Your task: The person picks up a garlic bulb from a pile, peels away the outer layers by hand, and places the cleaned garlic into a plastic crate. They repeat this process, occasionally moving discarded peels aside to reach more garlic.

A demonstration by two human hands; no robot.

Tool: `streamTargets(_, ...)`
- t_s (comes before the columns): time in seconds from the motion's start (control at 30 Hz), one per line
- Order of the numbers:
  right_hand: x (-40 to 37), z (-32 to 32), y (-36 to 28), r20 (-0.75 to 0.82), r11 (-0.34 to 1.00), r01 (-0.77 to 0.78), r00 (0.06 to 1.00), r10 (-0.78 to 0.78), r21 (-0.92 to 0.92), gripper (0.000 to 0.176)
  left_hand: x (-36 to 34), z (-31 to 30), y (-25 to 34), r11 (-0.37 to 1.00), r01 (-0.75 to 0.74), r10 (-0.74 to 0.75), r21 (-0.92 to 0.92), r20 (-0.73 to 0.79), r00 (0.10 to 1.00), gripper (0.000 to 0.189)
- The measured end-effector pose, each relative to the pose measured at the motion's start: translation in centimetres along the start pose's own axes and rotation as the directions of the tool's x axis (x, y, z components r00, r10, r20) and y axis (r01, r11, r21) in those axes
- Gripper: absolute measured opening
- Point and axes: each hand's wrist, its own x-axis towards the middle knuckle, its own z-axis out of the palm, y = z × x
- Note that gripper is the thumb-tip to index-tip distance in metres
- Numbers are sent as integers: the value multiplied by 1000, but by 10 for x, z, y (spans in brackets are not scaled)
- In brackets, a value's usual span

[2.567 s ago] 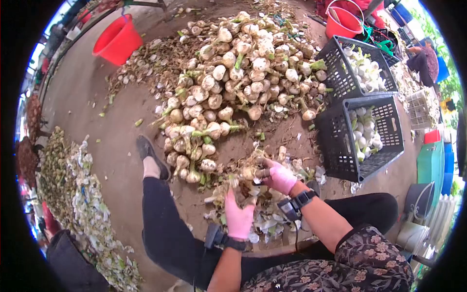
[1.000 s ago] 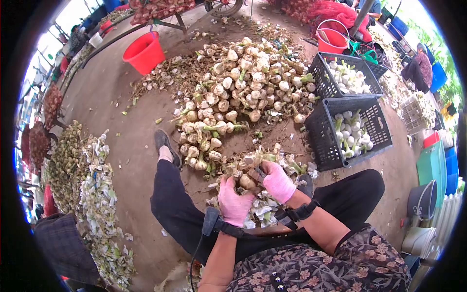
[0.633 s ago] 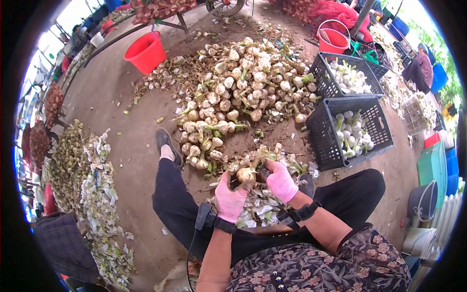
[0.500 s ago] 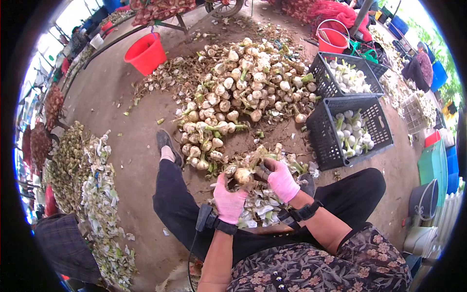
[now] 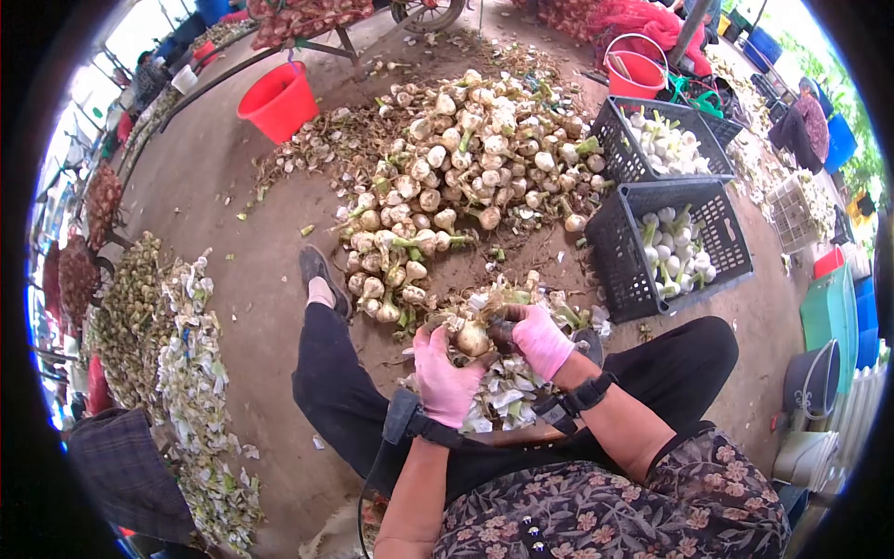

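Observation:
Between my two hands, low over the peelings, is a garlic bulb (image 5: 472, 337) with dry stringy matter at its top. My left hand (image 5: 445, 374), in a pink glove with dirty fingertips, is closed around the bulb's left and near side. Against its right side, my right hand (image 5: 542, 343), gloved the same way, has its darkened fingers pressed together; they partly hide what they pinch. Loose white garlic skins (image 5: 507, 389) lie below my hands. Just beyond spreads a large pile of untrimmed garlic bulbs (image 5: 484, 154).
Two black crates (image 5: 736, 238) of cleaner white garlic stand at the right. A red bucket (image 5: 279, 102) is beyond the pile on the left, another red bucket (image 5: 637, 73) behind the crates. Garlic skins (image 5: 191, 382) are heaped at the left. Another person (image 5: 803, 126) sits far right.
Both hands have shifted slightly, still at the bulb. My left hand has turned and its fingers now wrap further over the bulb; my right hand has moved in close beside it.

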Motion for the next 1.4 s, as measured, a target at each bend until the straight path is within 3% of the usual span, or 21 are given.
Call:
streamTargets(0.03, 0, -1, 1, 27, 982, -47, 999, 42, 185, 7, 0, 1, -2, 1000, -1, 1, 0, 1, 1000, 59)
streamTargets(0.13, -7, 0, -9, 51, 986, -73, 997, 66, 148, 7, -1, 4, -18, 983, 80, -61, -166, 112, 992, 51)
streamTargets(0.17, -5, -2, -7, 50, 986, -74, 997, 67, 149, 7, -2, 2, -21, 917, 197, -140, -347, 184, 973, 48)
streamTargets(0.23, 2, -7, -1, 13, 973, 143, 990, -143, -182, 18, -5, -1, -22, 705, 424, -281, -568, 326, 903, 47)
streamTargets(0.27, 5, -10, 0, 12, 973, 141, 990, -141, -181, 18, -6, -1, -24, 705, 426, -282, -567, 327, 902, 47)
streamTargets(0.33, 11, -17, -2, -102, 836, 206, 950, -296, -508, 27, -7, -5, -30, 216, 439, -359, -872, 347, 867, 53)
streamTargets(0.4, 6, -14, -8, -33, 898, 177, 978, -207, -404, 30, -6, -9, -29, 252, 416, -318, -873, 332, 888, 53)
streamTargets(0.47, 0, -6, -12, 150, 947, 267, 958, -242, -177, 31, 2, -10, -18, 446, 385, -268, -808, 290, 919, 42)
streamTargets(0.53, -1, -3, -14, 243, 935, 316, 931, -272, -163, 34, 6, -9, -11, 454, 408, -283, -792, 305, 909, 45)
streamTargets(0.63, -12, 8, -33, 197, 894, 257, 961, -195, -368, 31, 5, -8, -9, 751, 372, -287, -546, 237, 928, 47)
streamTargets(0.67, -12, 9, -31, 195, 894, 255, 962, -194, -369, 31, 4, -6, -8, 749, 374, -288, -546, 240, 927, 47)
streamTargets(0.73, -11, 13, -29, 67, 799, 259, 961, -267, -542, 26, 2, 1, -6, 938, 101, -96, -330, 30, 995, 51)
streamTargets(0.8, -12, 17, -35, 55, 785, 227, 969, -240, -576, 21, 1, -1, 4, 964, 88, -95, -251, -15, 995, 54)
streamTargets(0.9, -9, 14, -23, 52, 741, 322, 930, -363, -589, 17, -2, 3, 0, 980, 81, -90, -180, -41, 995, 54)
streamTargets(1.0, -8, 13, -16, 57, 705, 328, 924, -378, -629, 14, -4, 4, -9, 908, 159, -162, -387, 25, 987, 52)
streamTargets(1.1, -8, 14, -12, 51, 639, 336, 906, -420, -692, 14, -6, 3, -12, 793, 314, -278, -523, 148, 949, 47)
streamTargets(1.17, -10, 15, -14, 73, 575, 378, 873, -483, -726, 17, -8, 4, -18, 510, 459, -373, -727, 294, 880, 39)
streamTargets(1.2, -7, 14, -10, 73, 575, 379, 872, -483, -725, 17, -10, 4, -19, 511, 459, -373, -727, 293, 880, 39)
streamTargets(1.27, 1, 12, 1, 44, 476, 347, 842, -538, -808, 20, -13, 5, -20, 47, 486, -315, -873, 449, 836, 34)
streamTargets(1.33, 6, 9, 1, 23, 465, 295, 863, -505, -835, 22, -20, 13, -23, 1, 474, -344, -881, 444, 827, 39)
streamTargets(1.4, 10, 7, 2, -1, 455, 241, 883, -469, -857, 25, -17, 2, -16, -250, 555, -164, -793, 600, 783, 42)
